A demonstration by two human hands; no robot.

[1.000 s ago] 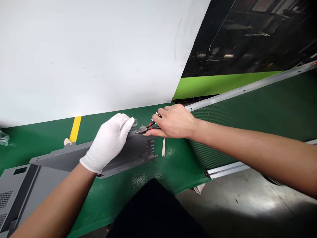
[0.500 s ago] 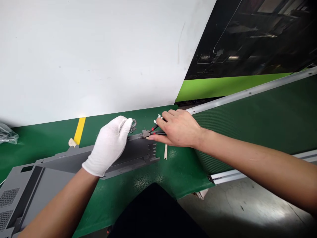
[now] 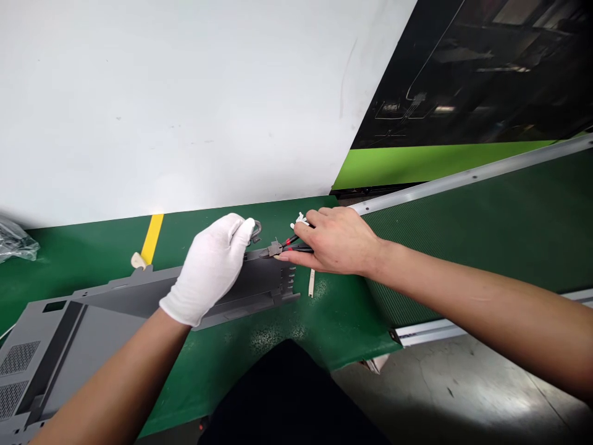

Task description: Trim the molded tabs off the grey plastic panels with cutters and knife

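Nearest, lying flat along the green bench (image 3: 287, 321): the grey plastic panel (image 3: 139, 303), sitting just as it was a second ago. Pressing down on its far end with the gloved left hand (image 3: 210, 269), palm flat, fingers curled over the edge and closing around nothing, fingertips touching the small grey loop (image 3: 256, 230) there. Keeping the bare right hand (image 3: 338, 241) clenched around the red-and-black handles of the cutters (image 3: 282, 247), the tips staying at the panel's far edge just beside the loop; impossible to tell whether the blades are biting. Barely shifting either hand since a second ago, so probably still working the same spot, nothing cut free yet. Lying just beside the right hand, a white strip (image 3: 312, 283). Beyond, running off right, the conveyor belt (image 3: 486, 235); behind everything, the white board (image 3: 185, 105).
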